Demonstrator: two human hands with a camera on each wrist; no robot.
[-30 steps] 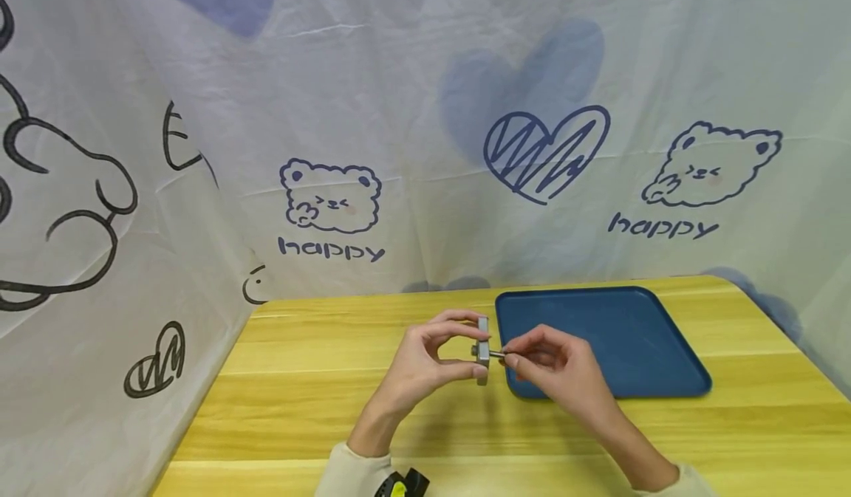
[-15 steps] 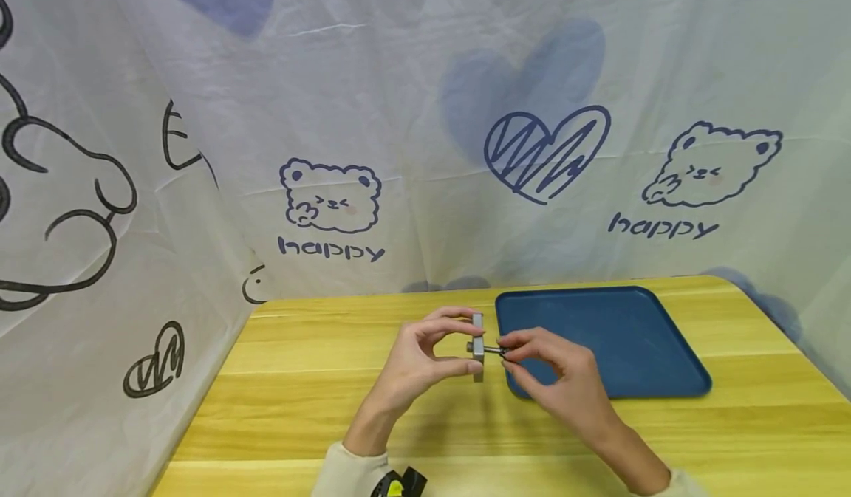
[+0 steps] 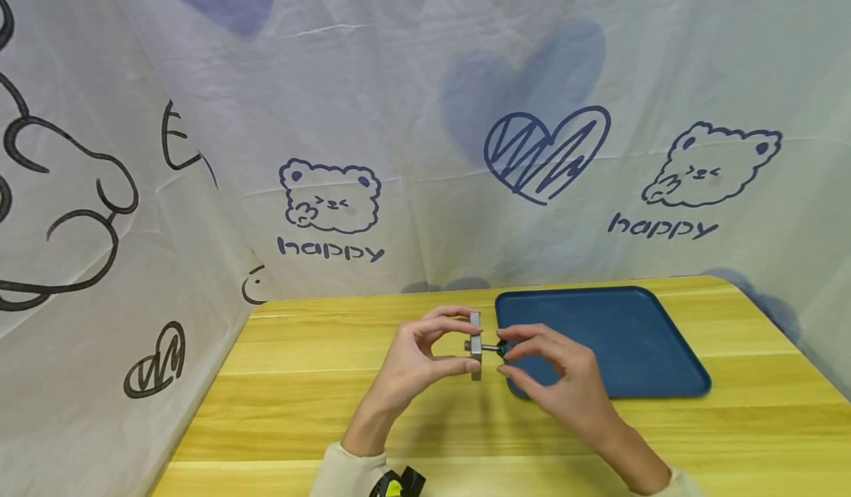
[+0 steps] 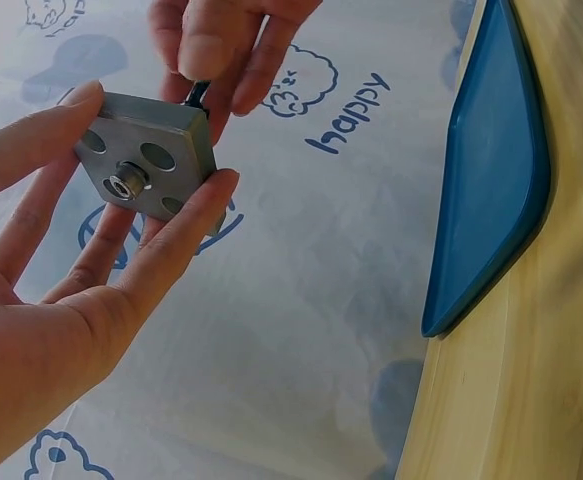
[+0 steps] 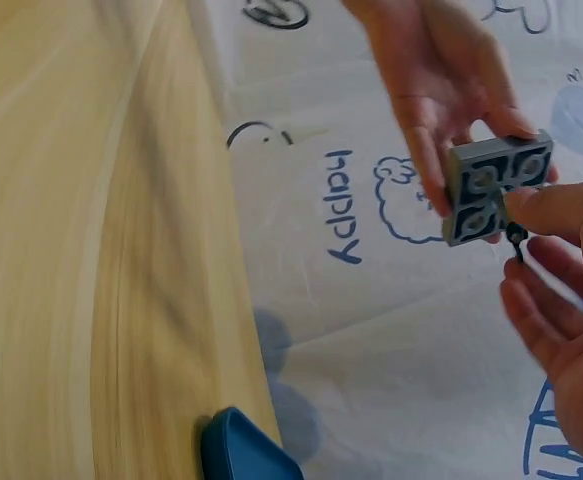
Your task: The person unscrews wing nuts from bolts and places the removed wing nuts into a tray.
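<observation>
My left hand (image 3: 415, 357) grips a square grey metal block (image 4: 151, 150) by its edges, between thumb and fingers, above the table. Round holes show in its face in the left wrist view, and recessed corners on the other face in the right wrist view. A metal screw (image 3: 490, 348) passes through the block's middle, its silver end standing out on the left side. Its dark end (image 5: 516, 234) sticks out to the right. The fingers of my right hand (image 3: 565, 368) are curled round that dark end, with the thumb spread a little from it.
A blue tray (image 3: 598, 334) lies on the wooden table (image 3: 319, 379) behind and right of my hands. A white cloth (image 3: 425, 150) with printed drawings hangs behind and at the left. A dark wrist device (image 3: 402, 484) sits at the left sleeve.
Both hands have shifted slightly left with the block. The right fingers and thumb have spread and changed their hold, so the screw's dark end now shows more.
</observation>
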